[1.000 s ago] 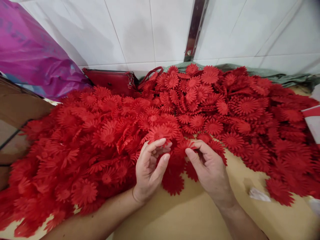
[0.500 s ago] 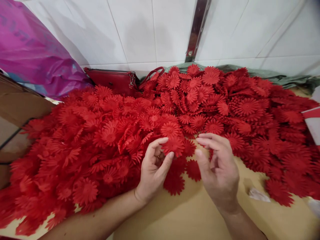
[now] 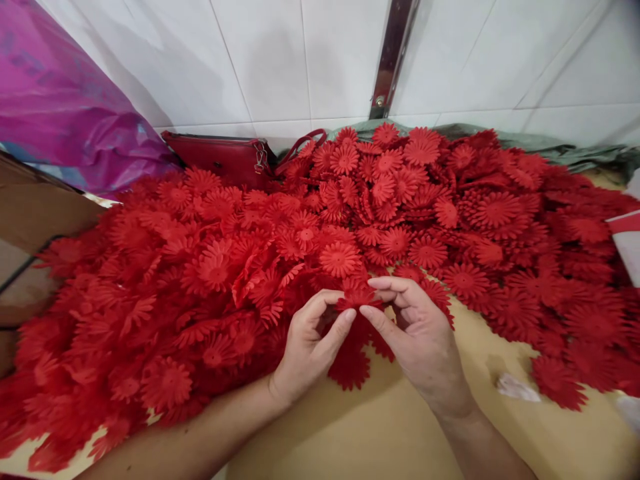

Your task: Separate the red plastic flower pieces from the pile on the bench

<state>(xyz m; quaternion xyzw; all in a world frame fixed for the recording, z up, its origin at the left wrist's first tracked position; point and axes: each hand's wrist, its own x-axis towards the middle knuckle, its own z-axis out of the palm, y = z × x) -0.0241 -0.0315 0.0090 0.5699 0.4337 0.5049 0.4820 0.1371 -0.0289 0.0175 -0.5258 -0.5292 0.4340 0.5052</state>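
In the head view, a small red daisy-shaped fabric flower piece [image 3: 356, 295] is pinched between both hands just above the near fringe of a large heap of red daisy-shaped fabric flowers [image 3: 200, 267]. The left hand [image 3: 307, 350] is curled, with thumb and forefinger closed narrowly on the left side of the piece; the right hand [image 3: 417, 340] is closed on its right side in the same way, the remaining fingers loosely bent. Whether one layer or several are held cannot be told.

For the handling to go well, the grip is judged best kept at the petal rims, so that the centre stays visible and the thin petals are not creased; a light pinch should suffice for such soft material.

The heap is spread over most of the tan tabletop [image 3: 390, 427], from the left edge to the right edge and back to the white tiled wall [image 3: 280, 60]. Bare room is left only along the near edge, under and between the forearms. A red handbag with a metal clasp [image 3: 220, 157] lies at the far edge, a purple plastic bag [image 3: 60, 113] at the far left corner, and a scrap of white paper [image 3: 517, 388] near the right.
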